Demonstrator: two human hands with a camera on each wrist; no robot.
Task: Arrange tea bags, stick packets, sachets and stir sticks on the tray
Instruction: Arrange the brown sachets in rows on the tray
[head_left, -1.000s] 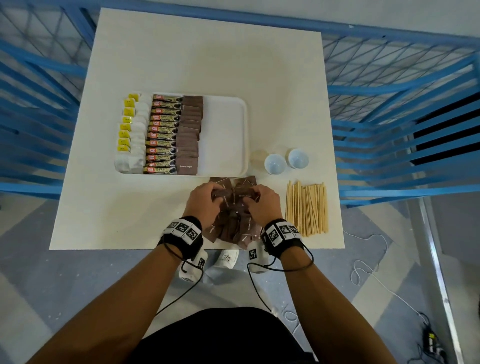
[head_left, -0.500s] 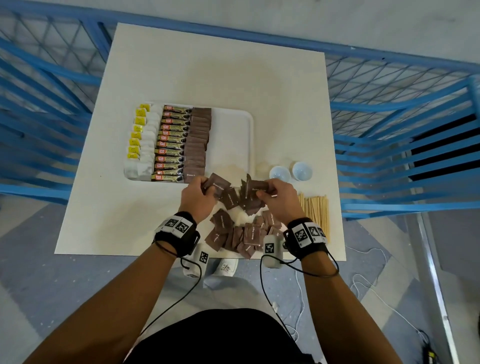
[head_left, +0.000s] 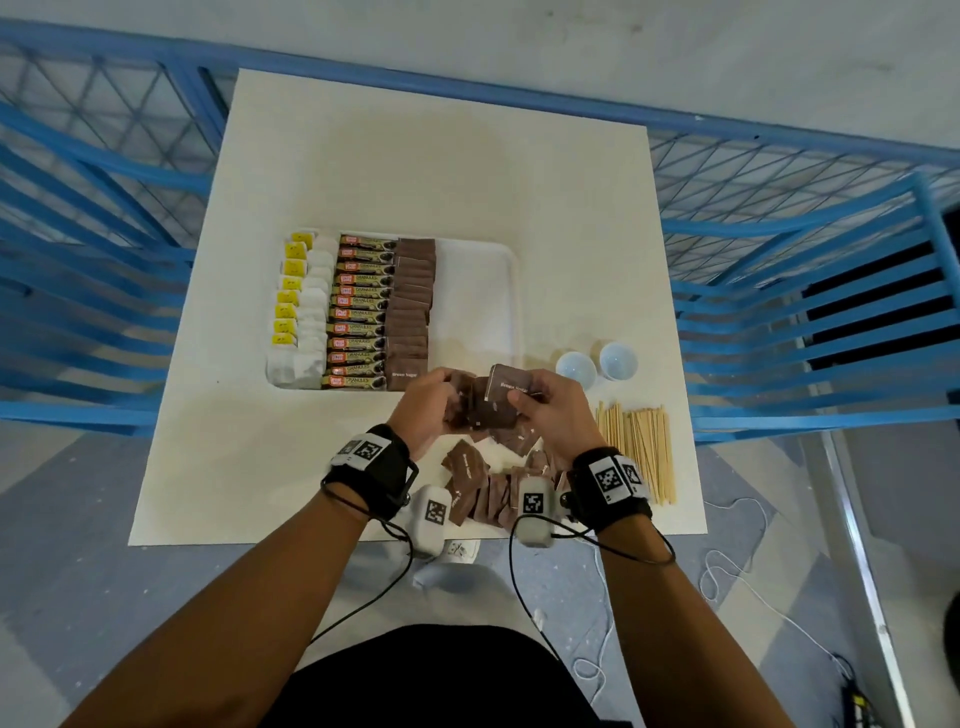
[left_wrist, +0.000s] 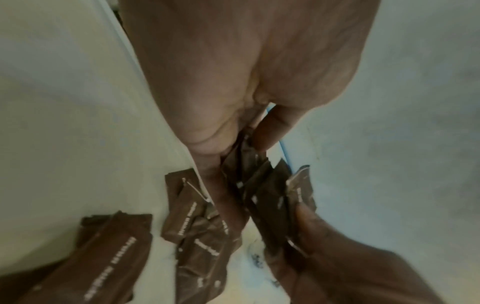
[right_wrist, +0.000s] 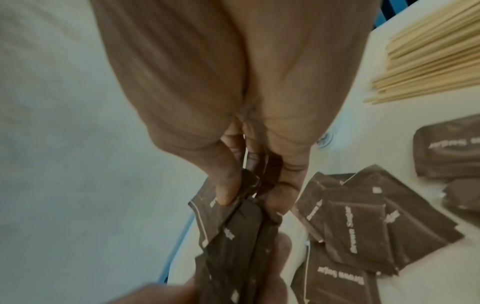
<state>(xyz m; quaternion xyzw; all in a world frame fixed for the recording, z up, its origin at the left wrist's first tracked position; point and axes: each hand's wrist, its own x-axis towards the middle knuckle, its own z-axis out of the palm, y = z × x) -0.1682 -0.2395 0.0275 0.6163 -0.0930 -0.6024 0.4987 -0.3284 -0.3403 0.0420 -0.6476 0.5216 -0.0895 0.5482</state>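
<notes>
Both hands hold one bunch of brown sugar sachets (head_left: 491, 402) above the table, just in front of the white tray (head_left: 475, 291). My left hand (head_left: 434, 397) grips the bunch's left side (left_wrist: 249, 185). My right hand (head_left: 540, 408) pinches its right side between thumb and fingers (right_wrist: 246, 197). The tray carries a column of tea bags (head_left: 304, 306) with yellow tags, a column of stick packets (head_left: 361, 312) and a column of brown sachets (head_left: 410, 312). More loose sachets (head_left: 480, 483) lie by the table's near edge. Stir sticks (head_left: 636, 447) lie at the right.
Two small white cups (head_left: 597, 364) stand right of the tray, beyond the sticks. The tray's right half is bare. Blue railings (head_left: 810, 291) flank the table on both sides and behind. Cables hang from my wrist cameras over the near edge.
Both hands have lifted from the loose pile toward the tray, gathering several sachets into one bunch held between them.
</notes>
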